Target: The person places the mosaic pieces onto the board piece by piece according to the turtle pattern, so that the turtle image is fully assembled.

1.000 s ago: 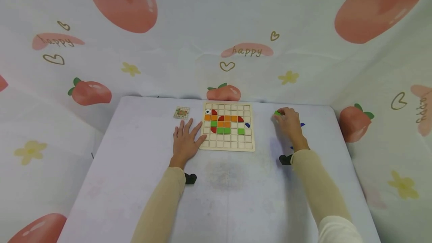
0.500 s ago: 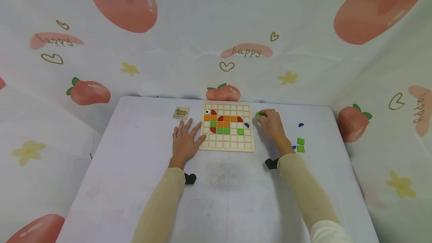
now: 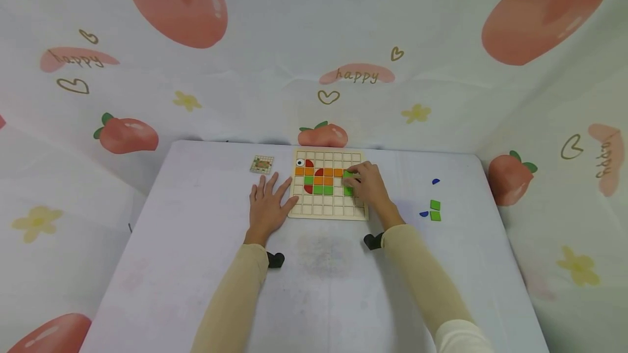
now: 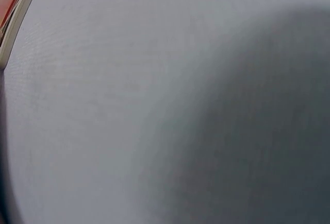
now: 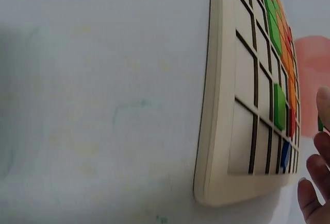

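Note:
A wooden grid board point(image 3: 319, 210) lies on the table, with red, orange and green tiles and an eye tile point(image 3: 300, 162) in its cells. Over its right part, my right hand point(image 3: 371, 187) pinches a green square tile point(image 3: 348, 175) between thumb and fingertips. That hand covers a blue half-round tile point(image 5: 285, 154) on the board, which shows in the right wrist view. My left hand point(image 3: 266, 208) rests with spread fingers on the table, at the board's left edge. The left wrist view shows mostly tabletop and a corner of the board.
Two green squares point(image 3: 435, 215) and two blue half-rounds point(image 3: 424, 214) lie loose on the right of the table. A small picture card point(image 3: 262, 164) lies left of the board. A printed cloth point(image 3: 275, 59) hangs behind and beside the table.
My right hand has carried the green tile leftward from the table's right side to above the board. The loose pieces it was covering now show. My left hand has stayed put.

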Demonstrator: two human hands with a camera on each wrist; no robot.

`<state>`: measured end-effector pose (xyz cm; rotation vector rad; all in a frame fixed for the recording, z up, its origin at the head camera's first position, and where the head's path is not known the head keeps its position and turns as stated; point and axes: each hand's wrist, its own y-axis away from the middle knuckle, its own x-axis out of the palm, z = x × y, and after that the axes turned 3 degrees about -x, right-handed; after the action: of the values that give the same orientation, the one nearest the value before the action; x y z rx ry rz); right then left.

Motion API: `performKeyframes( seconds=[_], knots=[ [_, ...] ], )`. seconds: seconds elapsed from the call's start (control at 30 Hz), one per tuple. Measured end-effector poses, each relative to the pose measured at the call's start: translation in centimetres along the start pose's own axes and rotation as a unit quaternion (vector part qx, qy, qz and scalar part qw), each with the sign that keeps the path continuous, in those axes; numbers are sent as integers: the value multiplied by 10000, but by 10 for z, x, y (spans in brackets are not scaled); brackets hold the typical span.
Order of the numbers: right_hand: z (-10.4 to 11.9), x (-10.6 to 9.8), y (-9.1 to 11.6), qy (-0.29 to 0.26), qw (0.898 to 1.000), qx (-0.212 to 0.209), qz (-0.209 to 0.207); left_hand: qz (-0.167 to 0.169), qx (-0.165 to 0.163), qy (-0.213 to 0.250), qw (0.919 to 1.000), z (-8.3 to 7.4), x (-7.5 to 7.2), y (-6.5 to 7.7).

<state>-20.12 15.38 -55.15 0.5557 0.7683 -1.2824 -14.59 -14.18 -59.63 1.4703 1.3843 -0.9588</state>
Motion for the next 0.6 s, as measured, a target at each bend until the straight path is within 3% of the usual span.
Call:
performKeyframes(
  seconds=[0.3,0.6],
  knots=[
    [10,19,-1,312,9989,-348,-21,51,-43,-19,10000,0,1,0],
    [10,25,0,547,9977,-388,-119,53,-39,5,10000,0,-1,0]
  ],
)
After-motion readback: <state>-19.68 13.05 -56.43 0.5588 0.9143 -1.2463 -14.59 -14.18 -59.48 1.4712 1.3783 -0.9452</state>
